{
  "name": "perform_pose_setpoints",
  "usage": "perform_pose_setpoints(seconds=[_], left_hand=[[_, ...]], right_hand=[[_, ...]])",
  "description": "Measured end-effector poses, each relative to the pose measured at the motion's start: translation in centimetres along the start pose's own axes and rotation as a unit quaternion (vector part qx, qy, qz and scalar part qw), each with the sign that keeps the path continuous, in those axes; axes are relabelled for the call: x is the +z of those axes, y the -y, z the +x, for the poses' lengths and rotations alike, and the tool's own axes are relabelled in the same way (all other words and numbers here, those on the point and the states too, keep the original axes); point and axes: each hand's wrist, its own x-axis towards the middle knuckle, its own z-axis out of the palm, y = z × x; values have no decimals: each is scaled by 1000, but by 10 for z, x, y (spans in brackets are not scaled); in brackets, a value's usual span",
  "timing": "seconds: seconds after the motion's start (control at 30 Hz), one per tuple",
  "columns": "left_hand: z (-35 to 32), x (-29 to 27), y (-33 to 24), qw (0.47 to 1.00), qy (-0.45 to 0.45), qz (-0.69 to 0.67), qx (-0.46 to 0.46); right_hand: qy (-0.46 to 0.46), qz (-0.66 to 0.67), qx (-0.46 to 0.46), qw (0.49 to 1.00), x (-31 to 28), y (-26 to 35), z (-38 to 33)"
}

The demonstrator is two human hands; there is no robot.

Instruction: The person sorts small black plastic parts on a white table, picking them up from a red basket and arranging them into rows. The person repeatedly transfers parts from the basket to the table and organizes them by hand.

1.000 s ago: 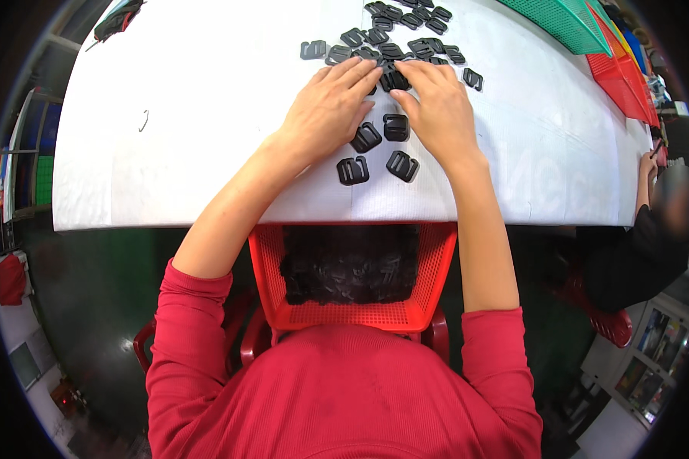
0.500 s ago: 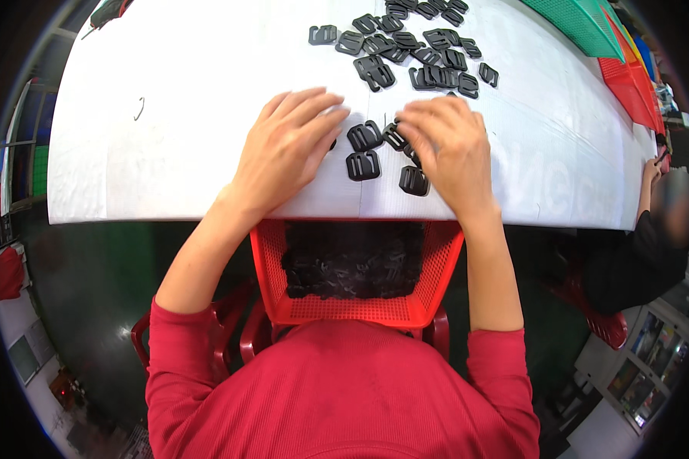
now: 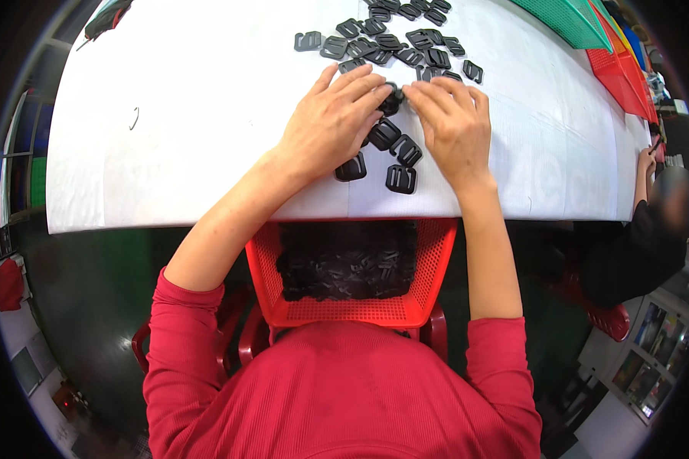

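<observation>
Over the white table, my left hand (image 3: 331,121) and my right hand (image 3: 453,128) meet fingertip to fingertip, knuckles up. A black plastic strap buckle (image 3: 391,102) shows between them. The fingers of both hands are bent closed on its edges; the thumbs are mostly hidden. Just below lie more black buckles: a slotted one (image 3: 384,134), another beside it (image 3: 407,151), one near the table edge (image 3: 401,179), and one (image 3: 352,167) partly under my left wrist. Beyond my fingers spreads a loose pile of the same buckles (image 3: 386,42).
A red plastic basket (image 3: 352,312) with many black pieces sits against the near table edge (image 3: 207,223). Green (image 3: 570,21) and red baskets (image 3: 622,80) stand at the far right. Another person (image 3: 635,245) sits at the right. A thin dark strand (image 3: 135,118) lies on the left.
My hands have come closer together and moved farther up the table, now meeting at a buckle. The buckles below them have shifted position. The view has moved slightly.
</observation>
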Motion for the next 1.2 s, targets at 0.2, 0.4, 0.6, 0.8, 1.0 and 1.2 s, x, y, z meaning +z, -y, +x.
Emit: perform_pose_setpoints(seconds=[0.2,0.4,0.6,0.8,1.0,1.2], left_hand=[[28,0,-4,1000,10,1,21],[28,7,-13,998,26,-18,49],[30,6,-12,996,72,-6,61],[60,8,-11,986,93,-82,-114],[65,38,-28,998,13,-8,60],[80,33,-43,976,100,-179,-72]], right_hand=[[11,-20,37,999,-29,13,-39],[10,26,123,992,-43,4,-45],[32,78,83,993,-34,7,-42],[12,80,181,980,-32,-15,-46],[108,285,409,860,-52,-28,-39],[-9,140,160,977,-25,-58,-18]])
